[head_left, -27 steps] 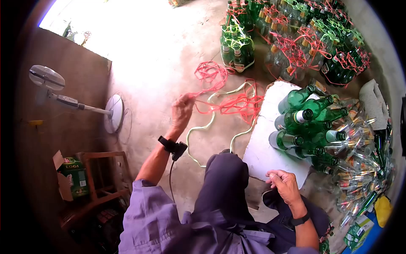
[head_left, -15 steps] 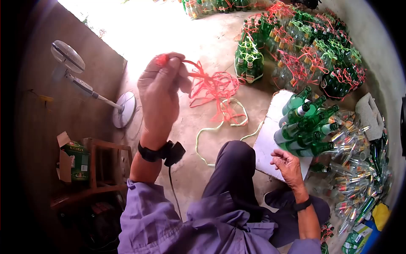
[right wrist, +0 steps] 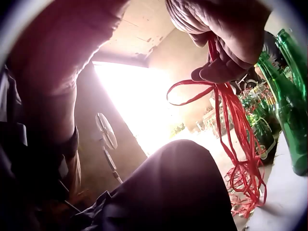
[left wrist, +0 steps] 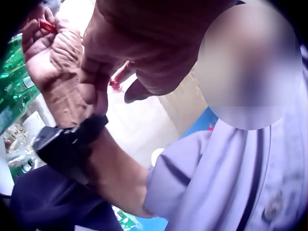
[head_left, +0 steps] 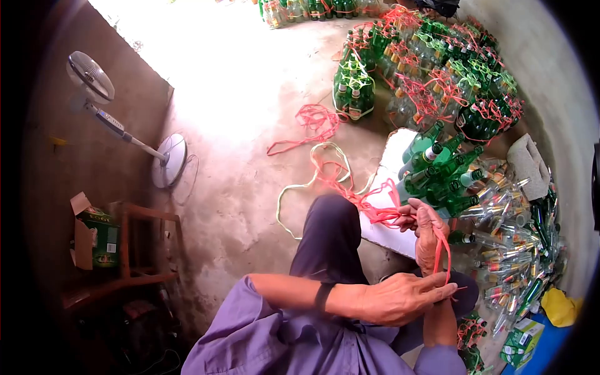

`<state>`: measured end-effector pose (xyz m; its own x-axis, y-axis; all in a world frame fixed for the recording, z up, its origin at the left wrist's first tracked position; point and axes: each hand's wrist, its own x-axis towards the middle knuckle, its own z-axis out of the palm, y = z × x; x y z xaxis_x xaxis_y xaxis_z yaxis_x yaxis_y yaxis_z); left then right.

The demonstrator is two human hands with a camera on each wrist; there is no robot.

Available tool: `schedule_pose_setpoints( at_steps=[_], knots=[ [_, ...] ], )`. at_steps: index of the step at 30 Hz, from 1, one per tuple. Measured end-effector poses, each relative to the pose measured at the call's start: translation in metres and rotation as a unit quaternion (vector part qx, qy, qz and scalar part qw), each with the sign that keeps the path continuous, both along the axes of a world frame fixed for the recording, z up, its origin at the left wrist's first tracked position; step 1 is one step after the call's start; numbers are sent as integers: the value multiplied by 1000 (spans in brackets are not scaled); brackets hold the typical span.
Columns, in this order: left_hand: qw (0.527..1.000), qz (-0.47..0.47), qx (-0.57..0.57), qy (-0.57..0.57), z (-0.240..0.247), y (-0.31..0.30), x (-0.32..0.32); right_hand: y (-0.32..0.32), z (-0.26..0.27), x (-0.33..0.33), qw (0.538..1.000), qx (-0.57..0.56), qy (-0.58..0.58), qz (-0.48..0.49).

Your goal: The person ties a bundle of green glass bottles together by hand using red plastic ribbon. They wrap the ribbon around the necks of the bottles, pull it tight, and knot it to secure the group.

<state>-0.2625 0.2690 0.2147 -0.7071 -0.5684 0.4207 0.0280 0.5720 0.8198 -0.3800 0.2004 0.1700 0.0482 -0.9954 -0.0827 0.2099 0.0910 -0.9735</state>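
A bundle of red plastic cord hangs from my right hand, whose curled fingers grip it beside the green bottles. In the right wrist view the red strands drop below those fingers, with one loop sticking out sideways. My left hand crosses in front of my body to the right wrist and pinches the loose end of the cord between fingers and thumb. The left wrist view shows a bit of red cord at its fingertips. Several green bottles stand close together on a white board.
More red cord and a pale green cord lie on the floor. Tied bottle bundles stand at the back. Loose clear bottles are heaped at right, below a concrete block. A fan stands at left.
My left hand has come from far out at the left, holding the red cord, across to my right wrist. The right hand now grips the cord, and part of the bundle has shifted toward the board.
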Motion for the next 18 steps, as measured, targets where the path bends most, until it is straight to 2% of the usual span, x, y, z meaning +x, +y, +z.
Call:
schedule_pose_setpoints(
  at_steps=[2,7,8,10,12,14,18],
  knots=[
    [993,80,-72,39,-6,4,15,7,12,-17,999,6,-19,-41],
    [964,243,-36,101,-18,-11,36,23,38,-60,987,-12,-157,-46],
    [956,266,-29,119,-24,-18,36,26,40,-65,987,-11,-151,-58],
    [949,294,28,109,-28,-27,36,31,43,-73,959,9,-283,-19],
    [935,268,177,148,-41,-30,32,35,45,-74,953,20,-302,-23],
    [934,264,188,148,-49,-33,24,38,40,-72,926,39,-377,-1],
    [968,191,136,83,-38,-28,11,46,38,-61,919,46,-391,16]
  ],
)
